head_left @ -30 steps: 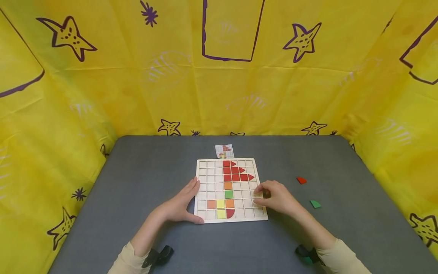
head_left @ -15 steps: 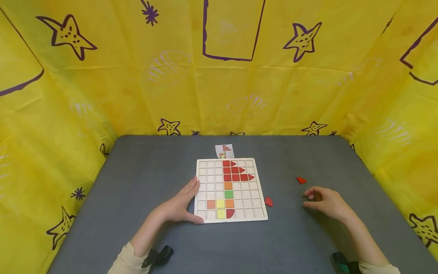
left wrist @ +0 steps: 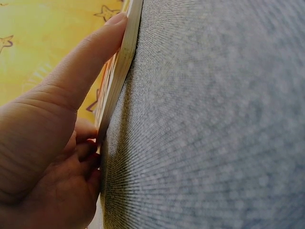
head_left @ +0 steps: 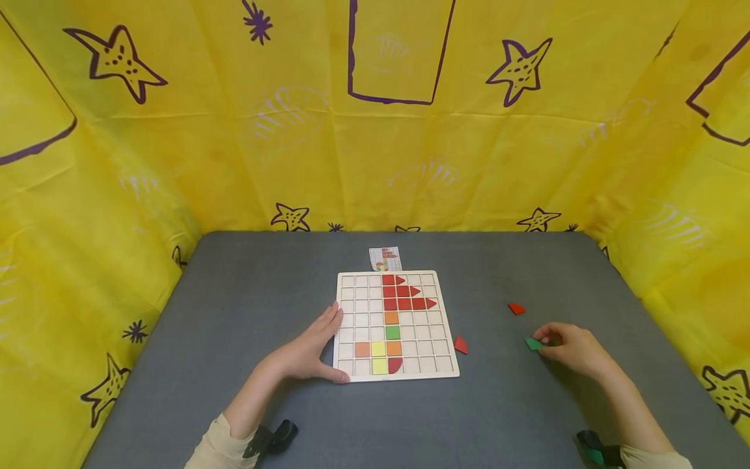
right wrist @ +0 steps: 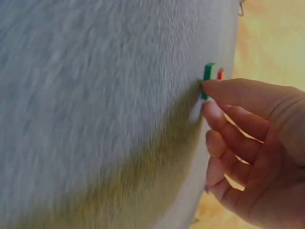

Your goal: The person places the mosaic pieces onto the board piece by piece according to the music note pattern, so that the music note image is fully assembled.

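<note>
In the head view, a wooden grid board (head_left: 422,352) lies on the table with red, orange, yellow and green pieces in some squares. My left hand (head_left: 307,352) rests along its left side, the straight fingers at the edge and the thumb (left wrist: 88,62) on the near corner. To the right of the board, my right hand (head_left: 571,348) pinches a green quarter-circle tile (head_left: 532,344) between thumb and fingers, at the tabletop. The right wrist view shows the thumb against this green tile (right wrist: 208,72).
One red quarter-circle tile (head_left: 461,345) lies beside the board's right edge. Another red tile (head_left: 516,309) lies farther right and back. A small pattern card (head_left: 385,258) sits behind the board on the grey table (head_left: 281,273). Yellow patterned cloth (head_left: 305,150) surrounds the table.
My right hand has moved right from the board's right edge, where a red tile now lies uncovered, and has taken hold of the green tile. The left hand has stayed put.
</note>
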`<control>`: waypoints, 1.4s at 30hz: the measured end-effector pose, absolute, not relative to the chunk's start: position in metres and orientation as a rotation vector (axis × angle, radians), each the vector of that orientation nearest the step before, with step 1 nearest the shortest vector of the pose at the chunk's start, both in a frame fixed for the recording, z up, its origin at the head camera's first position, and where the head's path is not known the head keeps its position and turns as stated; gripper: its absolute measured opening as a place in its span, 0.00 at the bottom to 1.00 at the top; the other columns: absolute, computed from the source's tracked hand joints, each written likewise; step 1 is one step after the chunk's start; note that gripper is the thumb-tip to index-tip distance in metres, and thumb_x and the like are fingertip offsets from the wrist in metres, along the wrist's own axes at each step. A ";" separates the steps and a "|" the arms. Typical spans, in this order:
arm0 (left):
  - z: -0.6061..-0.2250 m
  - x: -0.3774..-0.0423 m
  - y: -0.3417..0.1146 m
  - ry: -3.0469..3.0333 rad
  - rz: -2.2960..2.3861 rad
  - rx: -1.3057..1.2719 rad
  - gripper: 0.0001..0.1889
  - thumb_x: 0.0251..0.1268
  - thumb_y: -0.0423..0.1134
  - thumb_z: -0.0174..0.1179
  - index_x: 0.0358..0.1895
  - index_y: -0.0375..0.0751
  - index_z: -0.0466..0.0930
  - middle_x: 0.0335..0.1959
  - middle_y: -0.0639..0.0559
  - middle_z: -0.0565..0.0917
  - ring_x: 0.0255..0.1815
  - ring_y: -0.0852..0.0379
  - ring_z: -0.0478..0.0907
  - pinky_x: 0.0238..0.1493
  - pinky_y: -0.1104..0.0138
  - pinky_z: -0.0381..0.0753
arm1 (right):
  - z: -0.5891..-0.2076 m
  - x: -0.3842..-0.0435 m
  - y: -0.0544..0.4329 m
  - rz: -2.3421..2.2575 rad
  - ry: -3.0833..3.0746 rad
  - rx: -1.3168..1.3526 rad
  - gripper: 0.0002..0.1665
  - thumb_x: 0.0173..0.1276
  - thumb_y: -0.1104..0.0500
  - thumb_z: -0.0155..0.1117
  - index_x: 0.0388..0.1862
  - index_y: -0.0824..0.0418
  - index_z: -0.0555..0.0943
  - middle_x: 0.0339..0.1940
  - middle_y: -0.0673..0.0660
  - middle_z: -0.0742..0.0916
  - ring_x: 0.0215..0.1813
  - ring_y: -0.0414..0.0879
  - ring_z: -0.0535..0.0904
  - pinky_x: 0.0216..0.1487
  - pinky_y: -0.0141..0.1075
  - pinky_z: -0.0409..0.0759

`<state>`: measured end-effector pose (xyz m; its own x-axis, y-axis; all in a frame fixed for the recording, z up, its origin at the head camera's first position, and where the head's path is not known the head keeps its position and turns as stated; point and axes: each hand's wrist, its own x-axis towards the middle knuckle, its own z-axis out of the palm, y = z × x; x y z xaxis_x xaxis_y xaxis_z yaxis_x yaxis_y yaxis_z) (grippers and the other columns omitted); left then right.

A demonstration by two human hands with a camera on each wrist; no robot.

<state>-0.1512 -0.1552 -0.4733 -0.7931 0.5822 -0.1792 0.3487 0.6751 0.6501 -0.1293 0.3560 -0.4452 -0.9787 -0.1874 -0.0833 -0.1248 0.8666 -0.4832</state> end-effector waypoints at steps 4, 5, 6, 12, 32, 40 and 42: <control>-0.475 -0.151 -0.156 2.519 0.871 0.729 0.66 0.44 0.60 0.75 0.77 0.31 0.41 0.79 0.39 0.37 0.79 0.43 0.35 0.72 0.47 0.49 | -0.452 -0.141 0.340 -0.801 2.940 -0.333 0.06 0.60 0.61 0.72 0.36 0.56 0.84 0.34 0.48 0.85 0.38 0.46 0.79 0.39 0.41 0.75; -0.475 -0.151 -0.156 2.520 0.871 0.727 0.66 0.44 0.61 0.75 0.77 0.31 0.41 0.79 0.39 0.37 0.79 0.43 0.35 0.72 0.47 0.49 | -0.454 -0.144 0.335 -0.825 2.945 -0.357 0.06 0.60 0.61 0.72 0.36 0.56 0.85 0.34 0.48 0.85 0.38 0.46 0.79 0.40 0.42 0.76; -0.476 -0.151 -0.156 2.521 0.870 0.725 0.66 0.44 0.61 0.75 0.77 0.31 0.41 0.79 0.39 0.37 0.79 0.43 0.35 0.72 0.47 0.49 | -0.456 -0.148 0.330 -0.837 2.958 -0.378 0.06 0.60 0.61 0.72 0.36 0.55 0.85 0.34 0.48 0.85 0.40 0.47 0.80 0.42 0.42 0.76; -0.478 -0.152 -0.155 2.522 0.859 0.709 0.66 0.43 0.61 0.75 0.77 0.33 0.41 0.79 0.40 0.37 0.79 0.44 0.35 0.72 0.48 0.49 | -0.466 -0.167 0.303 -0.880 3.015 -0.498 0.06 0.61 0.57 0.72 0.37 0.56 0.86 0.33 0.46 0.84 0.38 0.46 0.78 0.42 0.43 0.74; -0.477 -0.151 -0.156 2.525 0.862 0.729 0.66 0.44 0.61 0.75 0.77 0.32 0.41 0.79 0.40 0.37 0.79 0.44 0.34 0.72 0.48 0.49 | -0.466 -0.157 0.281 -0.880 2.999 -0.378 0.14 0.51 0.52 0.79 0.35 0.55 0.86 0.32 0.48 0.83 0.34 0.43 0.74 0.36 0.38 0.73; -0.476 -0.152 -0.155 2.531 0.858 0.729 0.66 0.43 0.61 0.75 0.77 0.32 0.41 0.79 0.40 0.37 0.79 0.44 0.35 0.72 0.48 0.49 | -0.464 -0.157 0.257 -1.105 2.931 -0.338 0.16 0.54 0.49 0.79 0.39 0.54 0.86 0.37 0.47 0.86 0.39 0.43 0.81 0.43 0.39 0.78; -0.475 -0.152 -0.155 2.531 0.858 0.727 0.66 0.43 0.61 0.75 0.77 0.32 0.41 0.79 0.40 0.38 0.79 0.44 0.35 0.72 0.48 0.49 | -0.463 -0.156 0.248 -1.175 2.897 -0.327 0.17 0.54 0.48 0.78 0.40 0.53 0.86 0.39 0.47 0.86 0.40 0.44 0.81 0.43 0.39 0.78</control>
